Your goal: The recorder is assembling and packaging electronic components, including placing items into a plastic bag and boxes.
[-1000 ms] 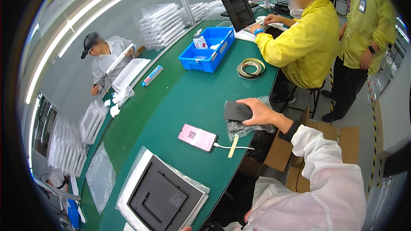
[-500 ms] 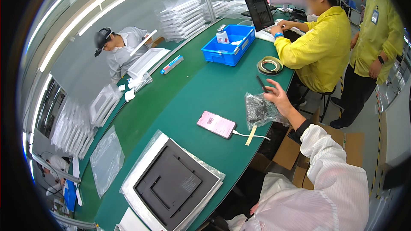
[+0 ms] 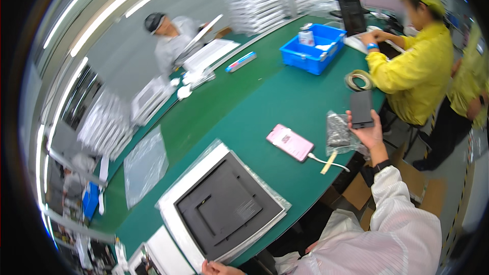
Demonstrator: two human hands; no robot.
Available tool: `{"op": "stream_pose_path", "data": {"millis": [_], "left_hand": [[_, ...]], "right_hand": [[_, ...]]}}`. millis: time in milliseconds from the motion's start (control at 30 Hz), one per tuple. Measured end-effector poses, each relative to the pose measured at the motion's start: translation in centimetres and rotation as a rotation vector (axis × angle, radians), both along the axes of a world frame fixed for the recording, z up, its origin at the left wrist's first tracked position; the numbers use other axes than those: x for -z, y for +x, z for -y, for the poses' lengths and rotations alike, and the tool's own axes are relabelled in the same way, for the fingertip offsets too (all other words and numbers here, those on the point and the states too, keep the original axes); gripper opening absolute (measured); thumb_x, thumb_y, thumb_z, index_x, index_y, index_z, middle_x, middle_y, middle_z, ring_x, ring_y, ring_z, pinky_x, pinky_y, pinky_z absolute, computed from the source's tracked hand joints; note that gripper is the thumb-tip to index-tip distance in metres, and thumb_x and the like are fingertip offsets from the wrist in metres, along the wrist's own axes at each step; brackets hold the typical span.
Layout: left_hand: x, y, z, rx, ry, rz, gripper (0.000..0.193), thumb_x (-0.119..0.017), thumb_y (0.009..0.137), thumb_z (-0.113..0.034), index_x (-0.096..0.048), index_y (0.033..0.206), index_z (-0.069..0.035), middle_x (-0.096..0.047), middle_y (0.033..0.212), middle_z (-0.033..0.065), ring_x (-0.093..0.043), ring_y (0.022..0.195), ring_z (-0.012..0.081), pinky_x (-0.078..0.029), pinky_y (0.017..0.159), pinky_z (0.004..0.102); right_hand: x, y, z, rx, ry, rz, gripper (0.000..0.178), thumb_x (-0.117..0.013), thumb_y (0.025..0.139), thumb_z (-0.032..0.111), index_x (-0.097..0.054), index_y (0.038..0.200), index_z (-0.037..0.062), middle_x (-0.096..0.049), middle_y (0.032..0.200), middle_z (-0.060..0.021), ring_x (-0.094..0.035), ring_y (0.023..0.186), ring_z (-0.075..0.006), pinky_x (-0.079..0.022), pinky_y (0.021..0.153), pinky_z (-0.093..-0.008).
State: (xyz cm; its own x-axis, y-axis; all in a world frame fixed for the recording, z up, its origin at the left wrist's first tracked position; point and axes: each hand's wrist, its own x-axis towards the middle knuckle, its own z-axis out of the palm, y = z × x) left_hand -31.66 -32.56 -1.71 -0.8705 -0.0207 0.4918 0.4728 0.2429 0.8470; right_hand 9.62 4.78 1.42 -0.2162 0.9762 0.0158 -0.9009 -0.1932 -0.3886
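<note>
My right hand (image 3: 368,131) holds a flat, dark grey rectangular piece (image 3: 361,108) upright above the table's right edge, fingers and thumb at its sides. Under and beside it lies a clear plastic bag (image 3: 337,133) with dark contents. At the bottom edge my left hand (image 3: 220,269) is partly cut off; its fingers look curled, close to the front of a black rectangular panel (image 3: 229,203). That panel rests in a white frame (image 3: 178,213) on clear film. Whether the left fingers grip anything is hidden.
A pink-screened phone (image 3: 290,142) with a white cable (image 3: 326,162) lies on the green table (image 3: 214,117). Beyond are a blue bin (image 3: 310,61), tape rolls (image 3: 358,80) and a plastic sheet (image 3: 146,167). A person in yellow (image 3: 412,71) sits at right; another (image 3: 175,40) works across.
The dark piece, seen edge-on before, now shows its broad face in my right hand. My left hand has come into view at the bottom. The whole view has shifted.
</note>
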Motion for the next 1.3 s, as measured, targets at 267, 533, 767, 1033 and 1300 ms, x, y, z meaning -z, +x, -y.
{"op": "stream_pose_path", "data": {"millis": [267,533,767,1033,1300], "left_hand": [[-1.9,0.8,-2.6,0.072,0.125,-0.003,0.013,-0.046,0.083,0.002,-0.056,0.090,0.001,-0.043,0.062,-0.0029,-0.032,0.054,0.0052,-0.021,0.047,0.0222],[-1.6,1.0,-1.8,0.069,0.131,0.041,0.008,-0.050,0.084,-0.001,-0.057,0.087,0.001,-0.050,0.067,0.0001,-0.041,0.055,0.0060,-0.028,0.048,0.0203],[-1.6,1.4,-2.5,0.070,0.128,-0.003,0.007,-0.051,0.084,-0.002,-0.057,0.085,0.001,-0.051,0.067,-0.0001,-0.040,0.055,0.0055,-0.028,0.048,0.0204],[-1.9,1.1,-2.6,0.078,0.100,0.008,0.008,-0.053,0.084,0.002,-0.060,0.084,-0.001,-0.050,0.066,-0.0036,-0.038,0.055,0.0039,-0.029,0.048,0.0196],[-2.1,0.9,-2.5,0.116,0.173,0.027,0.008,-0.054,0.082,0.001,-0.061,0.083,-0.003,-0.042,0.056,-0.0056,-0.035,0.050,0.0023,-0.026,0.044,0.0205]], "right_hand": [[0.9,2.3,-0.1,-0.015,0.026,-0.082,0.064,-0.054,0.087,0.034,-0.031,0.134,-0.0031,-0.035,0.134,-0.0260,-0.043,0.117,-0.0344,-0.037,0.096,-0.0453],[0.9,1.5,-0.1,-0.049,0.039,-0.080,0.059,-0.055,0.087,0.032,-0.033,0.134,0.0020,-0.035,0.133,-0.0250,-0.041,0.116,-0.0346,-0.037,0.096,-0.0450],[0.5,2.1,-0.4,-0.038,0.025,-0.068,0.058,-0.056,0.087,0.031,-0.035,0.133,0.0019,-0.036,0.133,-0.0249,-0.042,0.116,-0.0348,-0.038,0.095,-0.0454],[3.3,4.3,-3.1,-0.021,0.038,-0.005,0.064,-0.059,0.085,0.024,-0.030,0.135,-0.0025,-0.036,0.134,-0.0271,-0.043,0.117,-0.0364,-0.039,0.095,-0.0477],[5.1,6.9,-5.7,0.003,0.107,0.055,0.062,-0.059,0.085,0.021,-0.029,0.134,-0.0041,-0.038,0.130,-0.0274,-0.040,0.121,-0.0395,-0.038,0.100,-0.0486]]}}
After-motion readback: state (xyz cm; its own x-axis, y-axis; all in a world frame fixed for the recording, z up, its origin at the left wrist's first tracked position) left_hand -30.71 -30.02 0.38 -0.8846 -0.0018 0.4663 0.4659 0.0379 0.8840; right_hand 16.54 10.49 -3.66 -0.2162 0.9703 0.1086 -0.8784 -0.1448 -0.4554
